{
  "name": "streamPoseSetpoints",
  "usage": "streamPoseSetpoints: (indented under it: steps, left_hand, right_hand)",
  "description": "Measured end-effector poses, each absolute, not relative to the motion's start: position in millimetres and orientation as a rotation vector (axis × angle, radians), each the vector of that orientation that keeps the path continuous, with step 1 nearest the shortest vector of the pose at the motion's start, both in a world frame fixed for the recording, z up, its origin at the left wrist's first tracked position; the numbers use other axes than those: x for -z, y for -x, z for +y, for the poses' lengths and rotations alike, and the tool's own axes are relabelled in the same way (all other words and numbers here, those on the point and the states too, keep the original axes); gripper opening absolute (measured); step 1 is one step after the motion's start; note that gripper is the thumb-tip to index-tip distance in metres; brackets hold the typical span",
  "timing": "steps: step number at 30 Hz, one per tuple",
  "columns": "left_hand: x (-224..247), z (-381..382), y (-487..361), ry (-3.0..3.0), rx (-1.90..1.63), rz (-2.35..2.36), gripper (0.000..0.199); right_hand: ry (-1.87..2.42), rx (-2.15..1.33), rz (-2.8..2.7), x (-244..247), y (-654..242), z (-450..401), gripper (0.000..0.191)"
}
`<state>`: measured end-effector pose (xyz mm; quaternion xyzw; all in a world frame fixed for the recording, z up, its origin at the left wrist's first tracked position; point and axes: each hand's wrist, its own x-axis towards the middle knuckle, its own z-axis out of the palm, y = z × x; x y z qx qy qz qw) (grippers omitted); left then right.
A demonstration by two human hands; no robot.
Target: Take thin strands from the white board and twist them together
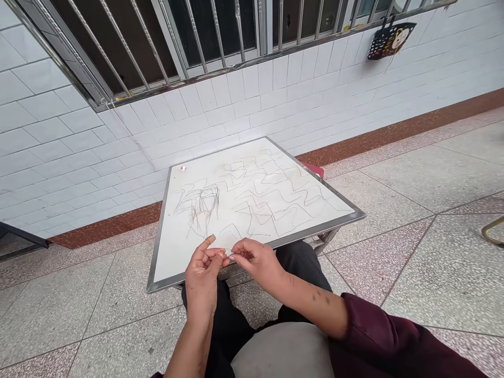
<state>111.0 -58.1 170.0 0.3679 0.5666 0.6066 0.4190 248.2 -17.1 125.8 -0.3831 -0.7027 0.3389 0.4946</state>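
Observation:
Many thin, bent dark wires or strands [271,215] lie spread over a white table [177,257] with a grey metal edge. A denser tangle of strands [208,197] sits on its left half. Over the near edge, my left hand [205,268] pinches with thumb and fingers, one taped fingertip raised. My right hand [258,262] is pinched close beside it, fingertips almost touching the left ones. What lies between the fingertips is too small to make out; a thin strand seems to run there.
A small red-and-white item [183,169] lies at the table's far left corner. Behind stands a white tiled wall [220,115] with a barred window. A black basket [389,41] hangs at upper right. Something red [314,170] shows behind the table.

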Motion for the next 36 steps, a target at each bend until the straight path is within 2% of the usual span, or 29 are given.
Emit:
streamPoseSetpoints:
  steps: [12,19,36]
  left_hand:
    - [-166.2,-57.1,-108.6,-0.909,-1.497,1.419,0.063]
    - [-164.7,-54.7,-103.7,-0.929,-1.459,1.479,0.061]
    - [-164.4,-45.7,-92.5,-0.982,-1.305,1.54,0.052]
  right_hand:
    - [0.903,-0.458,-1.87,-122.8,-248.1,-18.5,0.008]
    - [0.801,-0.277,-2.02,-122.6,-248.7,-17.5,0.019]
    - [0.727,-0.276,-2.14,-111.4,-245.1,-15.2,0.026]
